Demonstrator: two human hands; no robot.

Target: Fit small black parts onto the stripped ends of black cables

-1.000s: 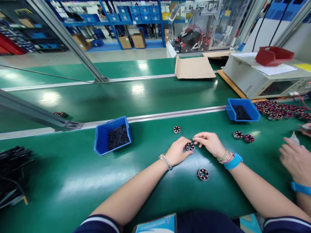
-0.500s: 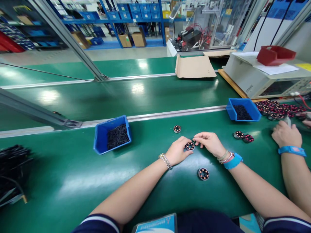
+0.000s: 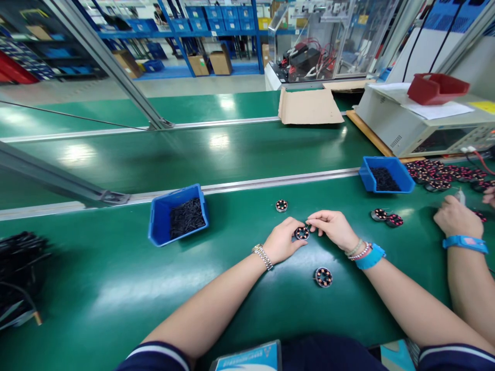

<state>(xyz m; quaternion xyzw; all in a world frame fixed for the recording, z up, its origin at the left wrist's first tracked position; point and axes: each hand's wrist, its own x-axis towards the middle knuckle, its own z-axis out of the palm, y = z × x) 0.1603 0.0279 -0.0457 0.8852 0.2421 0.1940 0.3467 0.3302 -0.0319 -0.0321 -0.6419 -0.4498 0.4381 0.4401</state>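
Note:
My left hand is closed around the side of a small round motor stator with copper windings, holding it at the green tabletop. At the stator's upper right edge, the fingertips of my right hand are pinched together. Something thin seems to be between them, too small to make out. Another stator lies just beyond my left hand, and one more stator lies nearer to me, a short wire sticking out of its left side.
Blue bins of short black tubes stand at the left and right. Two touching stators lie right of my hands. A co-worker's hand works near a stator pile. Black cables lie far left.
My hands and the stator stay almost in place. At the right, the co-worker's hands have shifted slightly, and a pink-wound stator now shows beside them.

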